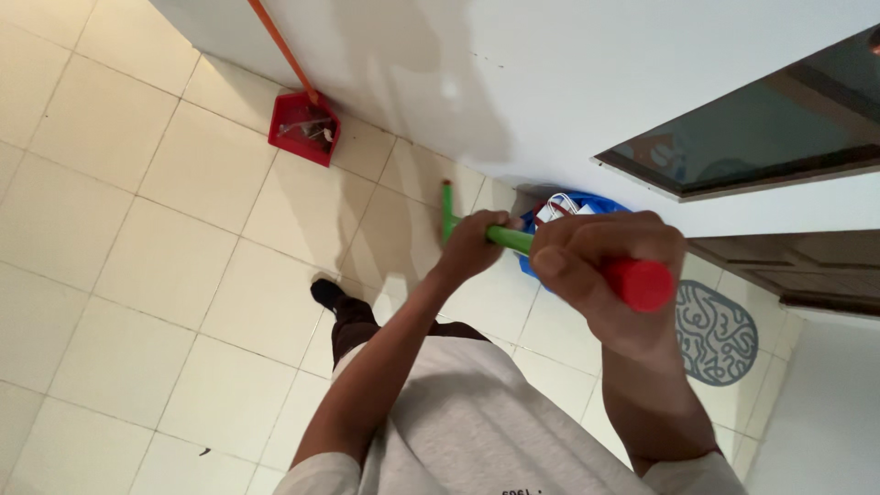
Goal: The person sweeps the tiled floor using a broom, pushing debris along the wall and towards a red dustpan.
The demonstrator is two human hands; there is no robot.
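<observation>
Both my hands grip a long green stick handle point(510, 238) with a red cap point(643, 285) at its near end. My right hand point(596, 266) is closed around the handle just below the red cap, close to the camera. My left hand point(472, 243) holds it farther down, toward the floor. Beyond my left hand a short green piece point(447, 209) points at the tiled floor near the wall; what is at the handle's lower end is hidden. My grey shirt point(467, 431) and one dark shoe point(326, 293) show below.
A red dustpan point(303, 128) with an orange stick stands against the white wall point(550, 64). A blue container point(587, 203) with white items sits behind my hands. A round grey patterned mat point(716, 332) lies at the right, below a dark glass panel point(770, 124). The floor has cream tiles point(137, 257).
</observation>
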